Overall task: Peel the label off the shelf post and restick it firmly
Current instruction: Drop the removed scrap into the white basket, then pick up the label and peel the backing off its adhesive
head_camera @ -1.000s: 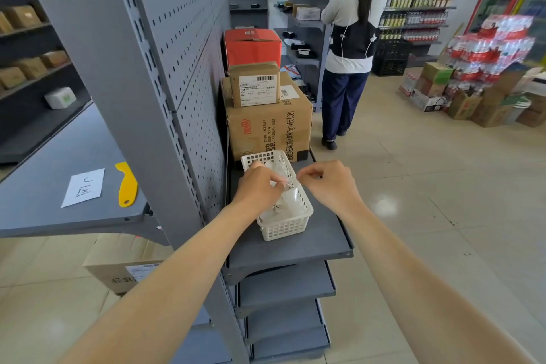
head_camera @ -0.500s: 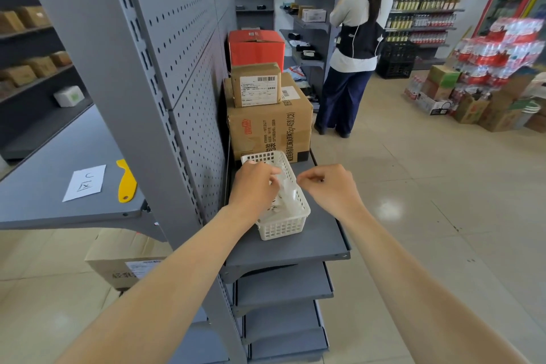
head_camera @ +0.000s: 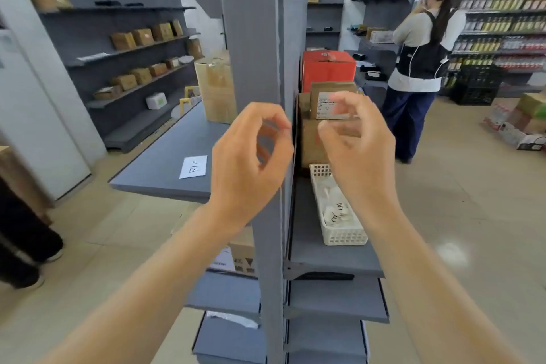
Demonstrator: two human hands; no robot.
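Two hands [head_camera: 251, 156] [head_camera: 354, 145], one white basket [head_camera: 339, 233], one red box [head_camera: 328, 68], one paper sheet [head_camera: 193, 167], one bystander [head_camera: 419, 62].

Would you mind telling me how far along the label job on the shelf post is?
Nothing looks finished: no label can be made out on the shelf post. In hand: the left hand and right hand are raised at the post with fingers curled; blur hides whether they pinch anything. The white basket sits untouched on the shelf. Left: peeling and pressing the label down.

Shelf post [head_camera: 251, 38] dead ahead; stacked boxes [head_camera: 328, 115] crowding its right.
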